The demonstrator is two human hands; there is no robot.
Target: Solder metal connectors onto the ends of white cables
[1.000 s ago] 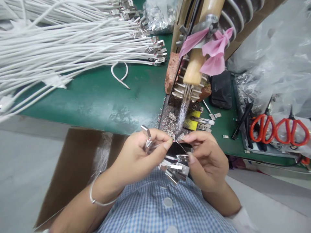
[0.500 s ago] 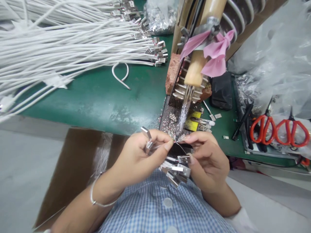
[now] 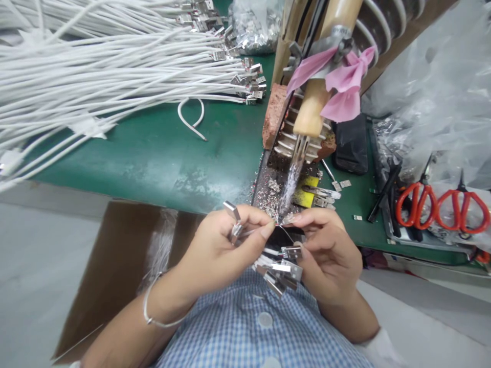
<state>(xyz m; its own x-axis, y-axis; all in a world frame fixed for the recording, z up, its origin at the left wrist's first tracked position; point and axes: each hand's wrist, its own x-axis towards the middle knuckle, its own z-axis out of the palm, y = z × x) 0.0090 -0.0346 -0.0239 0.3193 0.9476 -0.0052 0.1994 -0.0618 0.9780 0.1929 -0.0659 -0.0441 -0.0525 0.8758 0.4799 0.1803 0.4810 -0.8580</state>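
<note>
My left hand (image 3: 220,240) is closed, thumb and forefinger pinching a white cable (image 3: 251,232) near the iron's tip. Metal USB plugs (image 3: 232,210) stick up between its fingers. My right hand (image 3: 330,250) is closed on a thin solder wire (image 3: 286,234), which curves toward the same tip; its fingertips partly hide the grip. The soldering iron (image 3: 290,186), wooden-handled and clamped, points down between both hands. Just below hangs a bunch of USB plugs (image 3: 282,271) on white cables, close to my right thumb. The exact joint at the tip is too small to make out.
White cables with plugs (image 3: 134,76) cover the table's left. A brick (image 3: 273,115) and coiled metal holder flank the iron, with solder crumbs below. Red-handled scissors (image 3: 416,204), a black phone (image 3: 351,143) and plastic bags (image 3: 433,76) lie right. A cardboard box (image 3: 103,266) stands below left.
Almost nothing differs. The whole view has shifted very slightly; both hands keep their grips at the iron's tip.
</note>
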